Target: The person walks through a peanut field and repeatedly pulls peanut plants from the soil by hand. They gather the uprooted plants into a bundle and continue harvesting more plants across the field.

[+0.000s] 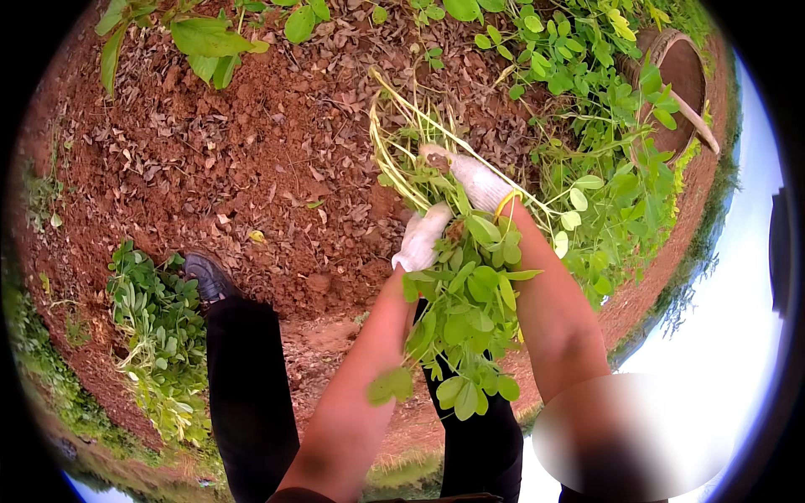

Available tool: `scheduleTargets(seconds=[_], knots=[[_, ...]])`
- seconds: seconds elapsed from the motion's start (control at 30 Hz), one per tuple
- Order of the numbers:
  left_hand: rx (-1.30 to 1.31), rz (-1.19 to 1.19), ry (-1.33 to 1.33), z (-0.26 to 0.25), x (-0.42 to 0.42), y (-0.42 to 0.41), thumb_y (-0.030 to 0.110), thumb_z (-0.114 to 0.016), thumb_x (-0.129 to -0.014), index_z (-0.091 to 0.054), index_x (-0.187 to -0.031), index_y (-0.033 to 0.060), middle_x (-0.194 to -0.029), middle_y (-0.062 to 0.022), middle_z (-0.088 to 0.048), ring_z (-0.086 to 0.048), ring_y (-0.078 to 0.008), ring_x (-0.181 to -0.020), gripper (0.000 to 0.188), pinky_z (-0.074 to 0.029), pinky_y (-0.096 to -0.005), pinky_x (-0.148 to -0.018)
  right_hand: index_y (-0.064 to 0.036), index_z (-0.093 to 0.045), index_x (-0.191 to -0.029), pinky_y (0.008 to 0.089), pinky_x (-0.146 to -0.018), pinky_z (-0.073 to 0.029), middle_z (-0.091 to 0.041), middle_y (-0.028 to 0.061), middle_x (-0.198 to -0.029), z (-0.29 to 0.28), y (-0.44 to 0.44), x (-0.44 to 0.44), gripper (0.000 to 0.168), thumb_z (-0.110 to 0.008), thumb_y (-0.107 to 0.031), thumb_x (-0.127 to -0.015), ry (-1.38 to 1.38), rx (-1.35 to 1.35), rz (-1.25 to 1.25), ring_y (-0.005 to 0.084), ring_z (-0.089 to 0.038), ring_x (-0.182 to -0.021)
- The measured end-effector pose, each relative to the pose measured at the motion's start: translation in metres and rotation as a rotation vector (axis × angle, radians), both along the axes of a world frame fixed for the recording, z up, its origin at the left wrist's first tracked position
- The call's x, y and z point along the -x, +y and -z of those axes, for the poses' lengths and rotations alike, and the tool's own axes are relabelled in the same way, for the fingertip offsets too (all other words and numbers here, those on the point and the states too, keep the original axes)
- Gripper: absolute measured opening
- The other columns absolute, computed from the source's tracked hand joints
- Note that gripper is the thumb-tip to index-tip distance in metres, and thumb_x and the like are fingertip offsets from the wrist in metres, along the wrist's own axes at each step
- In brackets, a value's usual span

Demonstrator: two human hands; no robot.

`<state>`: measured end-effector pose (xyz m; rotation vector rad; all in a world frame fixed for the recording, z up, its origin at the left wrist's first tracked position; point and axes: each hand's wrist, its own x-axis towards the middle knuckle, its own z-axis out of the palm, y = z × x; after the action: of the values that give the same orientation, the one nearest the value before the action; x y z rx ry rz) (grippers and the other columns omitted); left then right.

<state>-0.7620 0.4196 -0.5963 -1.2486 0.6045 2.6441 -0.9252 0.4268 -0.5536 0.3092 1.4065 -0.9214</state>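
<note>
Both my hands wear white knitted gloves. My left hand [424, 237] is closed around the stems of a leafy green plant bundle [468, 302], whose leaves hang back towards my legs between my forearms. My right hand [468, 173], its glove soiled with red earth at the fingers, lies a little farther out on the same bundle, gripping among the stems. Long pale stems [393, 166] bend in a loop beyond my hands, over the ground. A yellow band circles my right wrist. The fingertips of both hands are partly hidden by stems and leaves.
Red soil [270, 157] strewn with dry leaves lies ahead. Growing green plants [629, 195] stand at the right, beside a round basket [682, 75] with a wooden handle. A heap of leafy plants [157, 320] lies by my left shoe [206, 276]. Broad-leaved plants [210, 41] stand at the top left.
</note>
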Motion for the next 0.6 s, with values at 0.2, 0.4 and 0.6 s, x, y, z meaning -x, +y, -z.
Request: scheduleTargets(seconds=[0.2,0.4,0.6], knots=[[0.275,0.308,-0.257,-0.053,0.007,-0.063,0.026,-0.052,-0.082,-0.058,-0.099,-0.0013,-0.081,-0.0072,-0.059,-0.048,-0.0154,-0.070,0.033,-0.042,-0.0316,-0.068,-0.005,-0.048,-0.132,0.0314,-0.098,-0.039,-0.054,0.0116,-0.128,0.029,0.045,-0.048,0.056,-0.057,-0.040,-0.089,0.174,0.273,0.385,0.0225,-0.051,-0.114],[0.235,0.152,-0.210,-0.076,-0.028,-0.058,0.021,-0.051,-0.085,-0.057,-0.101,-0.0010,-0.077,-0.0059,-0.057,-0.045,-0.0124,-0.068,0.029,-0.041,-0.0281,-0.064,-0.004,-0.050,-0.129,0.0337,-0.094,-0.042,-0.057,0.0162,-0.122,-0.012,0.075,-0.128,0.051,-0.055,-0.036,-0.090,0.305,0.168,0.376,0.0283,-0.055,-0.111],[0.339,0.595,-0.516,-0.175,-0.164,-0.030,0.020,-0.051,-0.083,-0.056,-0.113,-0.0031,-0.099,-0.0230,-0.065,-0.063,-0.0341,-0.091,0.038,-0.047,-0.0386,-0.084,-0.003,-0.052,-0.127,0.0354,-0.093,-0.044,-0.059,0.0220,-0.118,-0.055,0.081,-0.248,0.054,-0.057,-0.039,-0.087,0.284,-0.121,0.011,0.0339,-0.057,-0.109]])
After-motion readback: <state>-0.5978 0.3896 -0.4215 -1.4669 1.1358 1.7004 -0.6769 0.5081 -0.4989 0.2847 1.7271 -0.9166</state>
